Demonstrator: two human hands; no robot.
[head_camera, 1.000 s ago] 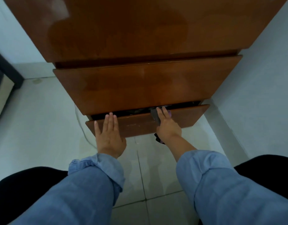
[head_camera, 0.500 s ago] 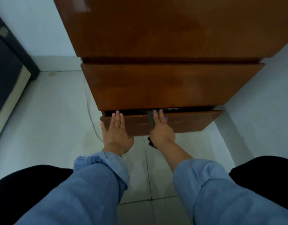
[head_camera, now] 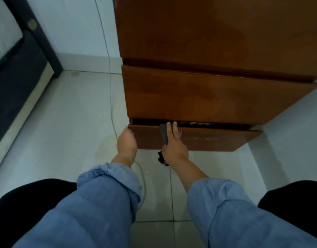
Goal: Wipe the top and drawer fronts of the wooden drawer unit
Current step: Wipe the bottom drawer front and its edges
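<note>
The wooden drawer unit (head_camera: 216, 33) fills the upper right, glossy brown, with a middle drawer front (head_camera: 207, 97) and a bottom drawer (head_camera: 207, 138) slightly pulled out, a dark gap above it. My right hand (head_camera: 173, 145) presses a dark grey and purple cloth (head_camera: 164, 135) flat against the bottom drawer front, fingertips at its top edge; the cloth's end hangs below my wrist. My left hand (head_camera: 126, 140) grips the left end of that drawer, fingers curled around the corner. Things inside the drawer are barely visible.
A thin white cable (head_camera: 110, 86) runs down the wall and across the pale tiled floor (head_camera: 64, 131) left of the unit. A dark bed frame with a mattress (head_camera: 14, 65) stands at the far left. White walls close in behind and to the right.
My left hand has slid from flat on the drawer front to its left corner. The view has shifted left, so the unit sits further right. My right hand stays on the cloth.
</note>
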